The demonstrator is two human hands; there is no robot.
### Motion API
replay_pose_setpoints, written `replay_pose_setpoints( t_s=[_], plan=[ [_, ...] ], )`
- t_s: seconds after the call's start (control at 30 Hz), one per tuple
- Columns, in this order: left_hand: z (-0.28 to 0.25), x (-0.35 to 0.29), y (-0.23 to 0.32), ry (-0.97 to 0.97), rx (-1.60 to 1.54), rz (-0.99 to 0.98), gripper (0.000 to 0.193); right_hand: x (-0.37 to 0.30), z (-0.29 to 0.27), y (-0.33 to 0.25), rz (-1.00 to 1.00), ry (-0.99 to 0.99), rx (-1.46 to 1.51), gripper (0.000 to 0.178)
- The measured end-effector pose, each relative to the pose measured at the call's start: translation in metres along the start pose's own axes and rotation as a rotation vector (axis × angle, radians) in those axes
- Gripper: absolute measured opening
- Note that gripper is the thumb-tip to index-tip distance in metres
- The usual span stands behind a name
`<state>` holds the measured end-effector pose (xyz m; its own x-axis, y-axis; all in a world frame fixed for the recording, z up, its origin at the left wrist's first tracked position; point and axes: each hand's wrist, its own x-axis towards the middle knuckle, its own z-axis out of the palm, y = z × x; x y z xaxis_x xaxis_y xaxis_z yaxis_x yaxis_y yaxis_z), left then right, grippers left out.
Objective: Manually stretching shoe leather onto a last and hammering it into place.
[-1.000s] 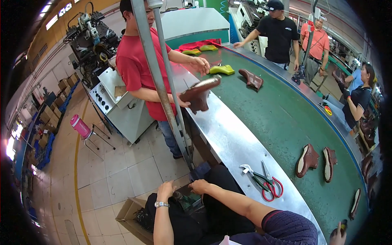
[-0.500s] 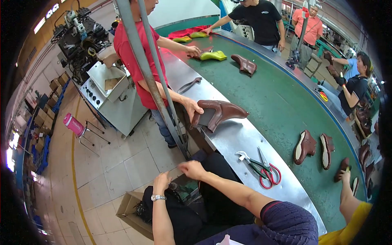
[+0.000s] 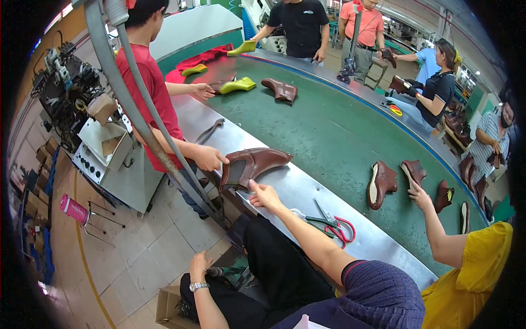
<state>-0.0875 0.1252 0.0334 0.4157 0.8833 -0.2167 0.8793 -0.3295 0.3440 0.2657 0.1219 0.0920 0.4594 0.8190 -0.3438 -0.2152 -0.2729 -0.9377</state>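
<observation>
A brown ankle boot (image 3: 262, 163) with a dark side panel lies on its side at the metal edge of the table, its toe pointing right. A co-worker's hand (image 3: 211, 158) in a red-shirt arm rests on its top end. My right hand (image 3: 265, 196) reaches to the boot's lower edge, thumb and fingers apart beside it; whether they touch it I cannot tell. My left hand (image 3: 200, 264), with a wristwatch, is over my lap, fingers loosely bent and apart, nothing seen in it. Red-handled scissors (image 3: 342, 227) and green-handled pliers (image 3: 320, 220), partly behind my right forearm, lie on the metal edge.
Brown shoes (image 3: 382, 185) with pale soles stand on the green belt (image 3: 329, 137) at right, where a yellow-sleeved person's hand (image 3: 421, 196) holds one. Yellow-green shoe forms (image 3: 238, 85) lie farther back. Metal posts (image 3: 148, 109) rise at left. An open carton (image 3: 167, 307) sits by my legs.
My right hand has moved from over my lap up to the boot. The view has swung right. The yellow-sleeved person's hand has shifted to another shoe, and a far co-worker has lifted a yellow-green form.
</observation>
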Motion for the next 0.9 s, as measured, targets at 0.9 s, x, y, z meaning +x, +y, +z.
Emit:
replay_pose_setpoints(
  t_s=[0.9],
  plan=[
    [-0.108, -0.013, 0.079, 0.325, -1.111, 0.022, 0.041, -0.049, -0.045, -0.040, -0.048, -0.673, 0.426, 0.055]
  ],
)
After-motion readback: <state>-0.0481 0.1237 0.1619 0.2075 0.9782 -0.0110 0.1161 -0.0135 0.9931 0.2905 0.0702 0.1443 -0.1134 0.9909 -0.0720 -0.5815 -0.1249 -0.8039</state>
